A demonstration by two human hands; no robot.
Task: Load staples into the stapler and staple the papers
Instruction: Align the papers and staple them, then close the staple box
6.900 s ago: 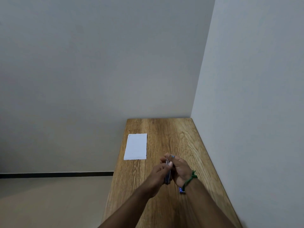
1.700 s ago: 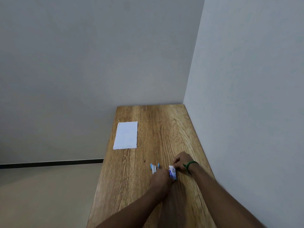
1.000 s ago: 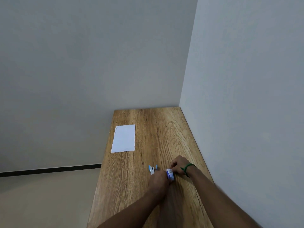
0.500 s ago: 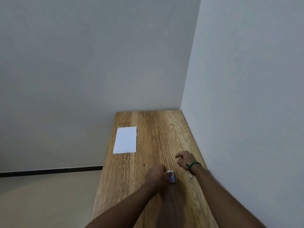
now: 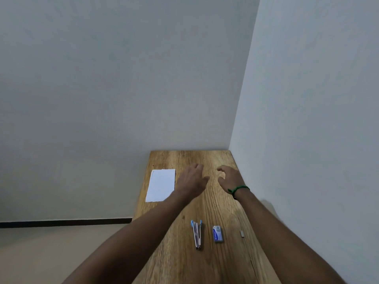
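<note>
A small blue and metal stapler [image 5: 197, 234] lies on the wooden table [image 5: 217, 263], between my forearms. Just right of it sits a small blue and white staple box [image 5: 217, 234]. A short strip of staples [image 5: 242, 233] lies further right, near my right forearm. A white stack of papers [image 5: 161, 184] rests at the table's far left edge. My left hand [image 5: 191, 179] is stretched forward beside the papers, fingers apart, holding nothing. My right hand [image 5: 229, 177], with a green wristband, hovers open and empty to its right.
The narrow table stands in a corner, with a wall [image 5: 307, 140] along its right side and another behind its far end. The floor [image 5: 51, 253] drops away past the table's left edge.
Both hands have let go of the stapler and the staple box and reached forward toward the far end of the table. The stapler, box and staple strip now lie uncovered.
</note>
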